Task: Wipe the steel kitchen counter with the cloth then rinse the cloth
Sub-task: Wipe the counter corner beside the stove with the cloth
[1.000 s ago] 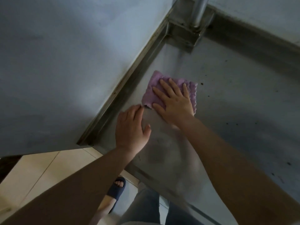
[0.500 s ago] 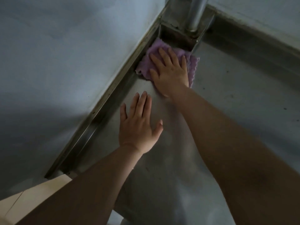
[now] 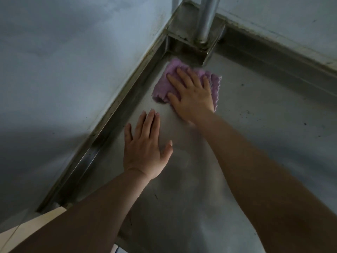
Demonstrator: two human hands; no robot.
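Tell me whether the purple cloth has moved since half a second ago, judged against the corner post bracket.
Yes. The cloth, pressed flat under the right hand, has pulled back from the corner bracket toward the person; half a second ago it was tucked right against it.

Single view, worn on the head, looking forward and steeply down from close above the steel counter (image 3: 255, 143). Tilted, so the counter's wall edge runs from 7 o'clock up to the corner post (image 3: 206, 17) at 12 o'clock. Both forearms entering from 5 and 7 o'clock. No second view to share with.
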